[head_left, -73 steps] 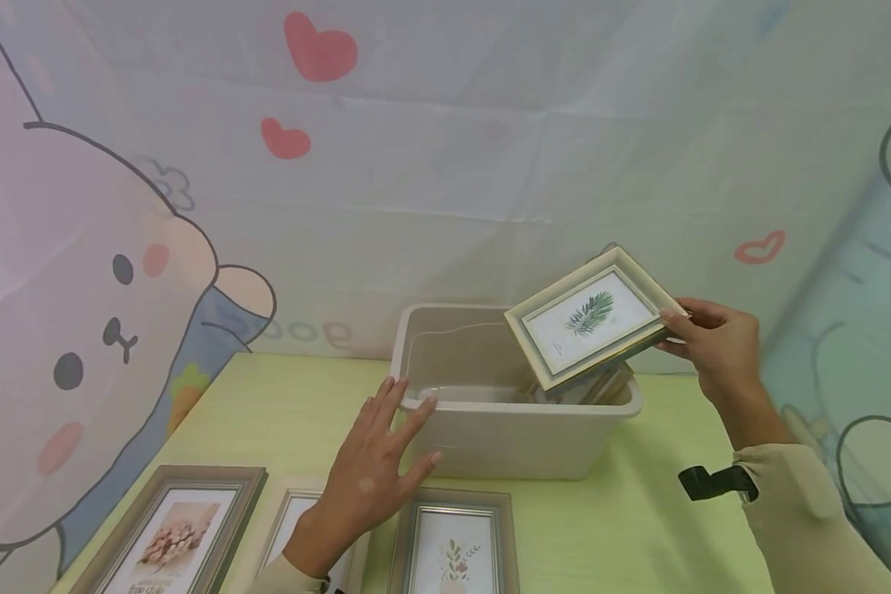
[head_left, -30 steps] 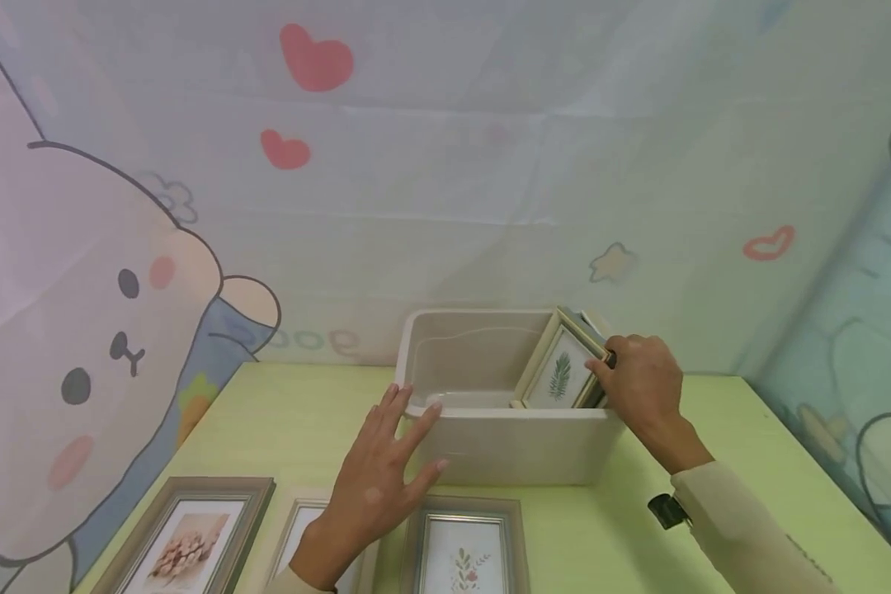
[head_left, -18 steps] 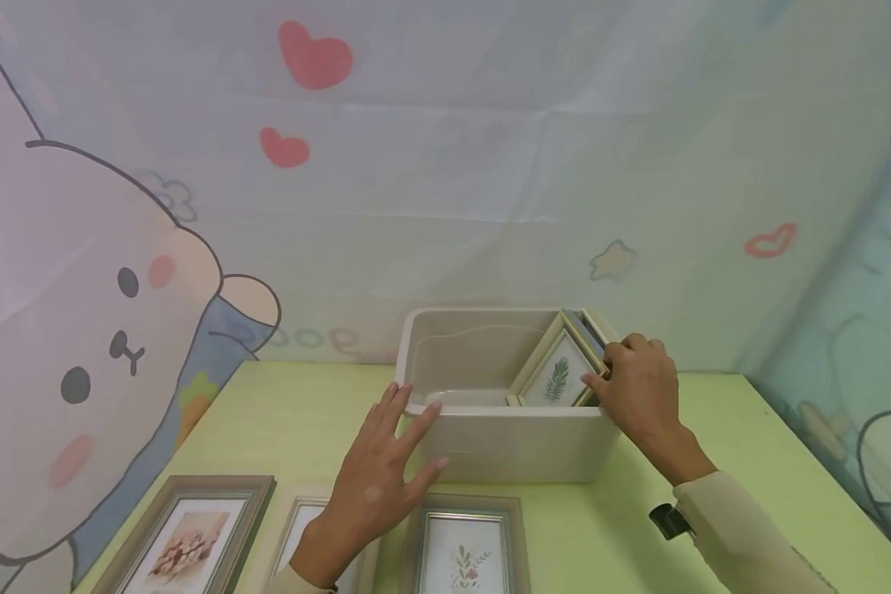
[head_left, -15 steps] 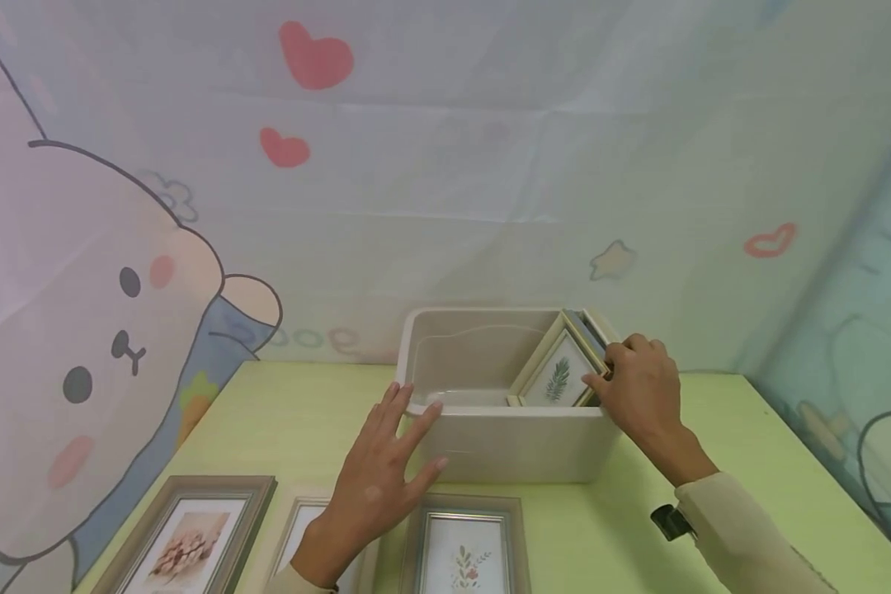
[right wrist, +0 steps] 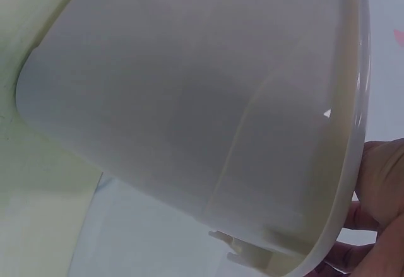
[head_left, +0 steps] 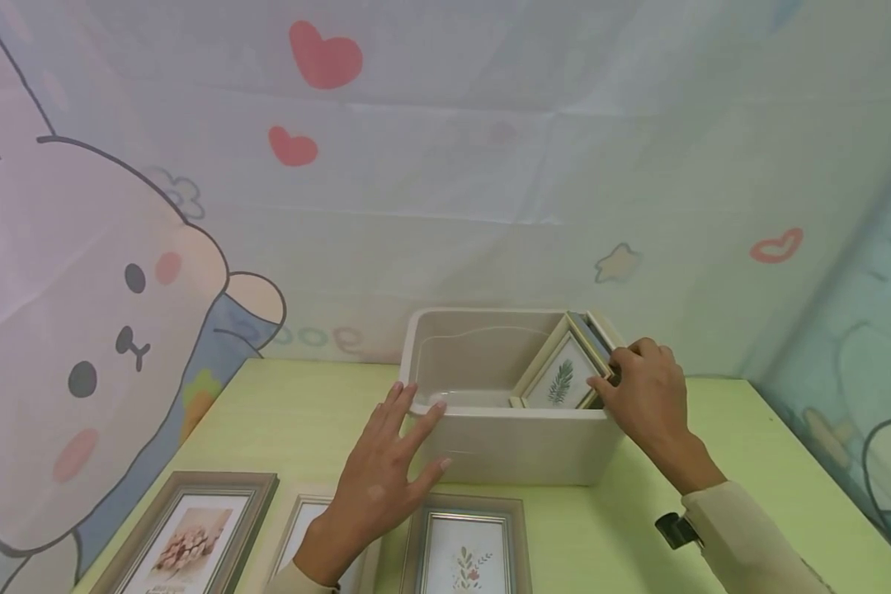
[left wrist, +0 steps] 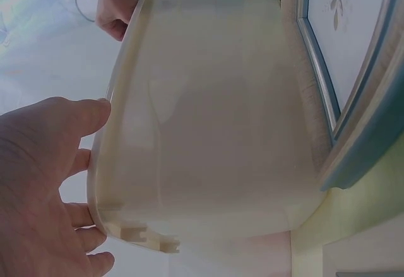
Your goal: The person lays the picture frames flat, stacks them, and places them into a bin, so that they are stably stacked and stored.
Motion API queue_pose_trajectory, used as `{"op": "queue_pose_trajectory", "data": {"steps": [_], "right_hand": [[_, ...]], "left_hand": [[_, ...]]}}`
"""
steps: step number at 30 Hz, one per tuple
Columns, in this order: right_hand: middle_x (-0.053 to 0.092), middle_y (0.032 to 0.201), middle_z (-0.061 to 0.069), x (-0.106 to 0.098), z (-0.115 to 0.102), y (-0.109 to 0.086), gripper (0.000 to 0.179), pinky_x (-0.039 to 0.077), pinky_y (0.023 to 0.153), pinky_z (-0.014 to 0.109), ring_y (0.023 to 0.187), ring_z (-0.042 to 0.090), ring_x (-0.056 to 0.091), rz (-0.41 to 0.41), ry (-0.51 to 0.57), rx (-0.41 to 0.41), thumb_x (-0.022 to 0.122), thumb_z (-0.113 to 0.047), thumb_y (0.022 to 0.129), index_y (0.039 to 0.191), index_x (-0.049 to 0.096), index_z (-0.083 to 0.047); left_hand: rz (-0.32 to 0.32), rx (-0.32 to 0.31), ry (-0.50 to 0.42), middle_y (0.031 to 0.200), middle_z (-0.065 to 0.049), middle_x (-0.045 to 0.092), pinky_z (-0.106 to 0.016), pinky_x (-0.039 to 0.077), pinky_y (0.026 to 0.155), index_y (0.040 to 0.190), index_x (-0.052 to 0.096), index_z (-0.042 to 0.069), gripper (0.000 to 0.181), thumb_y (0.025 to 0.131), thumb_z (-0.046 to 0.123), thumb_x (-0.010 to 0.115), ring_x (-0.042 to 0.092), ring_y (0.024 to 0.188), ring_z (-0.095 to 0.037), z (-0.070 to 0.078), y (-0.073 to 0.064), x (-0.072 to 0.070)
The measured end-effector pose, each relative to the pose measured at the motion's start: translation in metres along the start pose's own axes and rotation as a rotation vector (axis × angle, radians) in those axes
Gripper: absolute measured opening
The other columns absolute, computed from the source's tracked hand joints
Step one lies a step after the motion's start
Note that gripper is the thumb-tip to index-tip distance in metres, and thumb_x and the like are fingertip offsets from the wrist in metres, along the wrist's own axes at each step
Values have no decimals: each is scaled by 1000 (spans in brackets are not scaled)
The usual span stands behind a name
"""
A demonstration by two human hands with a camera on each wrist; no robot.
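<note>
At the right end of a beige plastic bin (head_left: pixel 520 450), a picture frame (head_left: pixel 562 379) with a green leaf print leans tilted inside. My right hand (head_left: pixel 648 400) grips its upper right edge, thumb on the front side, the other fingertips partly hidden. In the right wrist view, the right hand's fingers (right wrist: pixel 379 188) show past the bin's rim. Behind the leaf print, more frames (head_left: pixel 600 332) stand with their edges showing. My left hand (head_left: pixel 379 474) rests spread at the front left corner of the bin, fingertips on the rim, as the left wrist view also shows.
In front of the bin lie a brown frame (head_left: pixel 193 532) with a pink flower picture, a pale frame (head_left: pixel 293 536) partly under the left forearm, and a grey-brown frame (head_left: pixel 468 540) with a plant print. A cartoon-printed cloth (head_left: pixel 445 181) hangs behind the green table (head_left: pixel 327 404).
My right hand has lowered the leaf-print picture frame from above the bin into its right end, against the other frames. For the last half second it has barely moved. The left hand stays at the rim.
</note>
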State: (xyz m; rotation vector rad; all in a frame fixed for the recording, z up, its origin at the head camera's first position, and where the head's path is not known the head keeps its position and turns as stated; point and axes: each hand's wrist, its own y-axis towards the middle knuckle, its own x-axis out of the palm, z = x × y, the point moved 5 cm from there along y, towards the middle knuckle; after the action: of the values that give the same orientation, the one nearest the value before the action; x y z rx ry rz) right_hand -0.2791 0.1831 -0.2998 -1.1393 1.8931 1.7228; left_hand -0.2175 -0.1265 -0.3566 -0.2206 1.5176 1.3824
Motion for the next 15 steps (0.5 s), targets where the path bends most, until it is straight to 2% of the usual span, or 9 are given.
{"op": "queue_pose_trajectory", "data": {"steps": [4, 15], "right_hand": [[63, 100, 23, -3, 0, -1, 29, 48, 70, 55, 86, 41, 57, -13, -10, 18, 82, -23, 80, 94, 72, 1], [66, 101, 22, -13, 2, -6, 29, 48, 70, 57, 90, 42, 60, 26, 29, 21, 79, -23, 82, 100, 74, 0]], "left_hand": [[-3, -5, 5, 156, -19, 40, -54, 31, 119, 144, 55, 23, 62, 87, 38, 75, 32, 150, -36, 0, 0, 0], [-21, -10, 11, 156, -20, 40, -55, 32, 118, 144, 54, 22, 62, 87, 39, 75, 32, 150, -37, 2, 0, 0]]}}
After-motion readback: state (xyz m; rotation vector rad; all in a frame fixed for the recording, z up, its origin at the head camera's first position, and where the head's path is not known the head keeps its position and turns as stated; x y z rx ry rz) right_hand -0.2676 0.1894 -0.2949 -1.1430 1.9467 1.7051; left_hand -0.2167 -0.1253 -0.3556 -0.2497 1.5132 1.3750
